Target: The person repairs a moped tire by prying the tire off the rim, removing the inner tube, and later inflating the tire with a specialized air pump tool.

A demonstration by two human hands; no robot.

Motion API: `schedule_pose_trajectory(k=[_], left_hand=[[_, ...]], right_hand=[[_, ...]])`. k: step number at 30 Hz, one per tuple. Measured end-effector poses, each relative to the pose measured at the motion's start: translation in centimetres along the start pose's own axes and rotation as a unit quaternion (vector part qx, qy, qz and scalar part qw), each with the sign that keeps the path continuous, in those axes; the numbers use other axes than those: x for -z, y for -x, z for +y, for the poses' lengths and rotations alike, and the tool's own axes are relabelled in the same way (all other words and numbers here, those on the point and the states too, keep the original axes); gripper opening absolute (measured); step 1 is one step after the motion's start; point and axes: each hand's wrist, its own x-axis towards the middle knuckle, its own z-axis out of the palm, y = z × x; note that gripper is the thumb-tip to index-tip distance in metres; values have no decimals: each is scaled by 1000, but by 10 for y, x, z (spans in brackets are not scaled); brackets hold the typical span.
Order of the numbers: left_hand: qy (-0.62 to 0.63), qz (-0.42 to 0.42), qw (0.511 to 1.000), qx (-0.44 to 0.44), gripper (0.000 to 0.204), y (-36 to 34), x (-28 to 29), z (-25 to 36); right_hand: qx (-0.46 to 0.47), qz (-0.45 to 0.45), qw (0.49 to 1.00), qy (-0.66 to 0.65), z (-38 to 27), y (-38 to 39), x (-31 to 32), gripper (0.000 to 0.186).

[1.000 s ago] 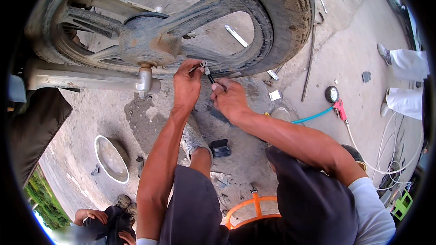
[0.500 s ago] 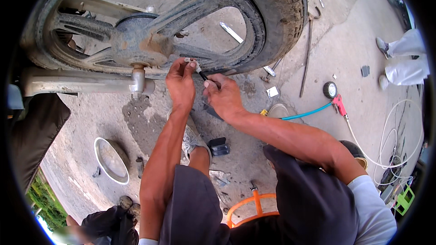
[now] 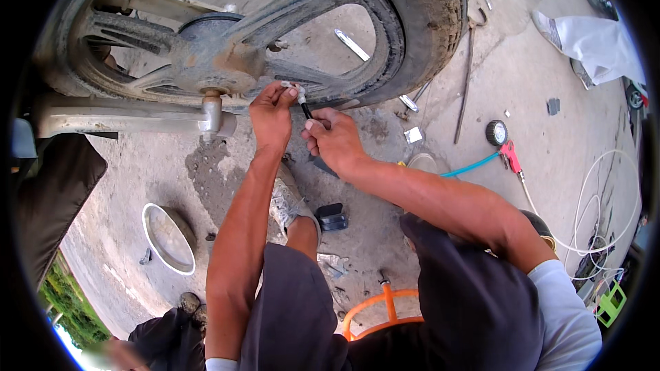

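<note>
Just below the dirty wheel (image 3: 220, 62), both my hands work on what looks like an angled tire valve stem (image 3: 302, 98), its upper part silvery metal and its lower part black. My left hand (image 3: 272, 111) pinches the metal end between thumb and fingers. From the right, my right hand (image 3: 333, 139) grips the black part, its fingers curled and partly hiding it. The wheel's thick, muddy tire (image 3: 432, 20) rises behind, and a metal swingarm (image 3: 117, 118) runs to the axle left of my hands.
A metal basin (image 3: 168, 240) stands lower left. To the right lie a pressure gauge (image 3: 496, 132) with a pink inflator (image 3: 510, 156), a blue hose and white tubing. Beyond the tire rests a bent iron bar (image 3: 467, 82). Another person's leg (image 3: 598, 45) shows upper right, another person sits lower left.
My right hand has shifted slightly left, still gripping the valve stem with my left hand. The person at the upper right has stepped, moving a leg farther up and nearer.
</note>
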Motion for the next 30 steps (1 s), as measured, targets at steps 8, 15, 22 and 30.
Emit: schedule_pose_trajectory(k=[8,15,22,30], left_hand=[[-59,-23,998,-10,14,5,1,-6],[-139,-53,989,-15,19,10,5,-1],[-66,-85,993,43,22,14,10,8],[-132,-79,987,-49,19,11,11,-3]], right_hand=[[-156,-61,986,24,-37,-29,-14,64],[-138,-61,983,108,-33,-48,-21,66],[-60,-146,985,66,-14,-50,-12,38],[186,-171,830,498,-15,10,67,22]])
